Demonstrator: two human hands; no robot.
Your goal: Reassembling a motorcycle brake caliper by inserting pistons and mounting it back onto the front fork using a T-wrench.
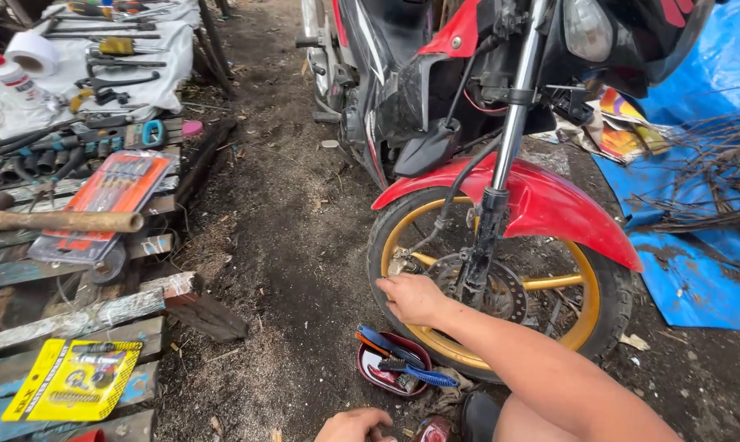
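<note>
A motorcycle stands on bare dirt, with a red front fender [542,205] over a gold-rimmed front wheel [579,327]. My right hand [413,299] reaches in from the lower right. Its fingers are curled on something small at the wheel's left side, next to the brake disc [509,295]; what it grips is hidden. My left hand [353,426] is at the bottom edge, mostly cut off, close to the ground. Between the hands, a small red tray [378,375] lies below the tyre with a blue-handled brush [423,374] and another tool in it.
Wooden pallets [83,315] at left carry a wooden-handled hammer [67,221], an orange screwdriver pack [116,188], a yellow blister pack [71,381] and a white cloth [153,86] with several wrenches. A blue tarp [697,278] and dry branches [710,188] lie at right.
</note>
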